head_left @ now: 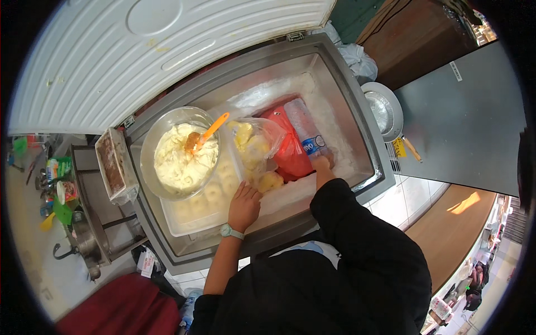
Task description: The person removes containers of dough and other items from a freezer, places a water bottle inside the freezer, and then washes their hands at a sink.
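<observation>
An open chest freezer [365,128] fills the middle of the head view. My left hand [244,205], with a watch on the wrist, rests flat on a white tray [192,220] of pale round pieces. My right hand [320,164] reaches down into the freezer and grips the lower end of a frozen plastic bottle [306,131] lying beside a red bag [290,148]. A clear bag of yellow chunks [254,146] lies between my hands. A metal bowl [148,153] of creamy mixture with an orange spatula [209,133] sits on the tray's left part.
The white freezer lid [139,50] stands open at the top. A rectangular tub of brown food [114,164] sits on the freezer's left edge. A sink area with utensils [61,195] is at left. A metal bowl [382,109] and a grey cabinet [463,123] are at right.
</observation>
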`<state>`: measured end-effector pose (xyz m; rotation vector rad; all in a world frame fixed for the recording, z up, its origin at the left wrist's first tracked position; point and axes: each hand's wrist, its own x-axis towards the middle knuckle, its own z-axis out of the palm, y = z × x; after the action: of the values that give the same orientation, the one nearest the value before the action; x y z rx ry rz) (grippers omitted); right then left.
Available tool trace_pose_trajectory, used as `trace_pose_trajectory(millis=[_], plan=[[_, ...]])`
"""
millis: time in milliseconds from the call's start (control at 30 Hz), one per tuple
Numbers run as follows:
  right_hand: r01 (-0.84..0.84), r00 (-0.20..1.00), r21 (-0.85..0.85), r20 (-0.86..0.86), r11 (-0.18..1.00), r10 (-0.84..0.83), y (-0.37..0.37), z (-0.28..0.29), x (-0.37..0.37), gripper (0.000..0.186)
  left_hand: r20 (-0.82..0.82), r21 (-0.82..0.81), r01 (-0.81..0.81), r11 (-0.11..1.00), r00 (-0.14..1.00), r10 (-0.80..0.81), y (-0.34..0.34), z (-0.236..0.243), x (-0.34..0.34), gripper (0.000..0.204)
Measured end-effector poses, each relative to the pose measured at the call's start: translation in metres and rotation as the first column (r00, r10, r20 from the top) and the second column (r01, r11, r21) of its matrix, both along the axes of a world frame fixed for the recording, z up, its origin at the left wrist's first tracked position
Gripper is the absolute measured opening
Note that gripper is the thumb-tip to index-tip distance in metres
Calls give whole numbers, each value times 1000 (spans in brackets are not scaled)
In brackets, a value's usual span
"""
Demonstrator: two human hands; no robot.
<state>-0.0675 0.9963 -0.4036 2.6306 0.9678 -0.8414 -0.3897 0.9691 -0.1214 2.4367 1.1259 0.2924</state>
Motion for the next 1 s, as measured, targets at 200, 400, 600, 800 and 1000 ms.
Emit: trace_pose_trajectory(millis=[200, 400, 600, 800, 1000], plan=[[-97, 985, -144, -156, 985, 74, 3, 44, -11, 74, -100, -39, 21, 999, 995, -24, 0, -7, 0, 20], [-390, 839, 190, -328, 901, 433, 37, 202, -22, 59, -77, -36, -19, 999, 997, 16, -5, -7, -5, 17], [-379, 903, 701, 137, 604, 407, 78, 283, -44, 43, 62, -7, 10, 1000, 998, -10, -4, -16, -5, 22], [-456, 799, 813, 196, 361, 568, 50, 414, -81, 33, 382, -69, -330, 941, 863, 331, 3, 36, 31, 72], [-700, 599, 709, 519, 84, 610, -18, 537, -117, 34, 792, 14, -384, 923, 568, 224, -6, 85, 84, 107]])
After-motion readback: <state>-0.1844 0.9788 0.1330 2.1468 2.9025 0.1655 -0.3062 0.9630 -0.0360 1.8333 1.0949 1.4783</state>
